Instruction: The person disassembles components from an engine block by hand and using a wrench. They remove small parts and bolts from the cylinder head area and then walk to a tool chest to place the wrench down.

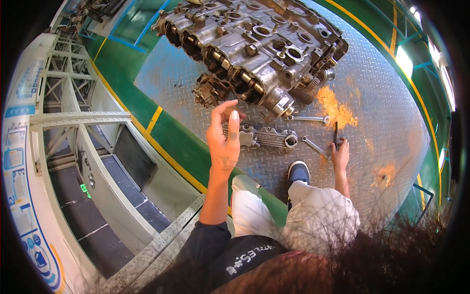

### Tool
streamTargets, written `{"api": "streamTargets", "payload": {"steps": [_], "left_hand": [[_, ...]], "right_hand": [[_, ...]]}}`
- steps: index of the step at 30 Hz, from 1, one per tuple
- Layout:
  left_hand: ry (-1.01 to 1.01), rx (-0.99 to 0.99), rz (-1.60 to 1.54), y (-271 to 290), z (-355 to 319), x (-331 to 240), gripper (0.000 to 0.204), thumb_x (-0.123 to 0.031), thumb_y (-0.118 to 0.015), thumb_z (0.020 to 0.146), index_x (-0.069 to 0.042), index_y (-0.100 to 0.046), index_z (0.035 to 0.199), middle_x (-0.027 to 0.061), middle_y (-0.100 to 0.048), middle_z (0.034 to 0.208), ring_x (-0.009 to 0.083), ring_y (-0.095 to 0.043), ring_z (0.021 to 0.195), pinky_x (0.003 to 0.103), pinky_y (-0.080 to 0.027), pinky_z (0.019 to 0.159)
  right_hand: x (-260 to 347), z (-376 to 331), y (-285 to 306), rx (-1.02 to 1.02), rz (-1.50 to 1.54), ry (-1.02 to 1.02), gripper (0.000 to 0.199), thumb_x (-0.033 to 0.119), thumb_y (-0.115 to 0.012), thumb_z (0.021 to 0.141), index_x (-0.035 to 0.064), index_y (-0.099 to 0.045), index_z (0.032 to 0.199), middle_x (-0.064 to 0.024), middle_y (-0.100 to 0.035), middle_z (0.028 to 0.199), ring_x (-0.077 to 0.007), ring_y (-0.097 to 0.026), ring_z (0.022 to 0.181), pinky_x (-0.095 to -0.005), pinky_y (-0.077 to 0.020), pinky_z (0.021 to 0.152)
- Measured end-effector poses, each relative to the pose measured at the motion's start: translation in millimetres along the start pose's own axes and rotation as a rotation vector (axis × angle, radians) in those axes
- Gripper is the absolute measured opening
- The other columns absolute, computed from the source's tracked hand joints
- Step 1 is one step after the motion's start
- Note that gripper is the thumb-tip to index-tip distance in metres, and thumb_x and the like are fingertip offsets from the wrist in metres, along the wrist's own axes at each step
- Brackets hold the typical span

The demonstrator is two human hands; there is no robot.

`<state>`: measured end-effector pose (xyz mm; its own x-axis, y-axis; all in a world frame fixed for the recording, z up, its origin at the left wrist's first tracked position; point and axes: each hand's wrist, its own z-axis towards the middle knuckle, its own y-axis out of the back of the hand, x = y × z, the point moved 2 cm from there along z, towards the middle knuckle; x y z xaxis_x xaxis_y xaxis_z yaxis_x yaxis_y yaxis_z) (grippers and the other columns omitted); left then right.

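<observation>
My left hand (223, 139) is raised with thumb and fingers apart, and nothing shows in it. Just beyond its fingertips is the near left corner of a large grey metal engine (259, 54), with a dirty brown part (209, 91) below. A ribbed silver engine cover (274, 138) lies right of this hand, its left end partly hidden. My right hand (340, 154) is low over the plate, closed around a slim dark tool (336, 131) pointing away from me; its exact kind is unclear. Close by lie a long wrench (311, 118) and a shorter wrench (316, 147).
The engine rests on a diamond-tread steel plate (396, 122) with orange rust-coloured stains (337, 108). Green floor with yellow lines (171, 169) borders it. At left stands a pale metal frame (110, 117). My shoe (298, 172) is on the plate beside the cover.
</observation>
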<state>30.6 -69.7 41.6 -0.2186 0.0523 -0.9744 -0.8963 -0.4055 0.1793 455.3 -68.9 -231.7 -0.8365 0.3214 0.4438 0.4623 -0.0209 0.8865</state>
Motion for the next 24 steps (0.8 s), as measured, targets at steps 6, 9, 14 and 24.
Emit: {"api": "streamTargets", "payload": {"steps": [6, 9, 14, 24], "left_hand": [[0.017, -0.059, 0.033, -10.0, 10.9, 8.0, 0.028, -0.016, -0.055, 0.106, -0.002, -0.061, 0.130, 0.0059, -0.066, 0.100, 0.0134, -0.061, 0.090, 0.029, -0.050, 0.086], [-0.005, -0.126, 0.092, 16.1, 14.7, 13.8, 0.029, -0.016, -0.053, 0.107, -0.001, -0.058, 0.131, 0.0074, -0.066, 0.095, 0.0135, -0.060, 0.088, 0.030, -0.050, 0.084], [-0.022, -0.197, 0.086, 10.6, 3.7, 37.6, 0.030, -0.015, -0.051, 0.106, 0.002, -0.057, 0.130, 0.0102, -0.065, 0.100, 0.0181, -0.060, 0.094, 0.033, -0.048, 0.088], [-0.666, 0.411, 0.597, -52.2, 71.8, -43.1, 0.033, -0.026, -0.062, 0.097, -0.020, -0.070, 0.129, 0.0084, -0.055, 0.146, 0.0318, -0.044, 0.140, 0.058, -0.016, 0.125]], "right_hand": [[-35.3, 19.8, -1.6, 0.061, -0.067, -0.076, 0.038, 0.028, -0.076, 0.087, 0.0072, -0.060, 0.114, -0.0146, -0.069, 0.106, -0.0369, -0.067, 0.101, -0.0483, -0.0536, 0.084], [-23.4, 35.9, -0.6, 0.169, -0.017, -0.136, 0.034, 0.031, -0.074, 0.090, 0.0073, -0.065, 0.113, -0.0153, -0.072, 0.107, -0.0359, -0.069, 0.103, -0.0462, -0.0544, 0.086], [-51.5, 51.1, 23.1, 0.246, 0.336, -0.248, 0.033, 0.033, -0.067, 0.098, 0.0049, -0.070, 0.116, -0.0165, -0.075, 0.107, -0.0304, -0.073, 0.099, -0.0392, -0.0551, 0.086], [-85.2, -55.4, 66.5, -0.015, 0.695, -0.337, 0.027, 0.023, -0.061, 0.105, 0.0024, -0.070, 0.120, -0.0069, -0.075, 0.103, -0.0128, -0.067, 0.083, -0.0264, -0.0525, 0.069]]}}
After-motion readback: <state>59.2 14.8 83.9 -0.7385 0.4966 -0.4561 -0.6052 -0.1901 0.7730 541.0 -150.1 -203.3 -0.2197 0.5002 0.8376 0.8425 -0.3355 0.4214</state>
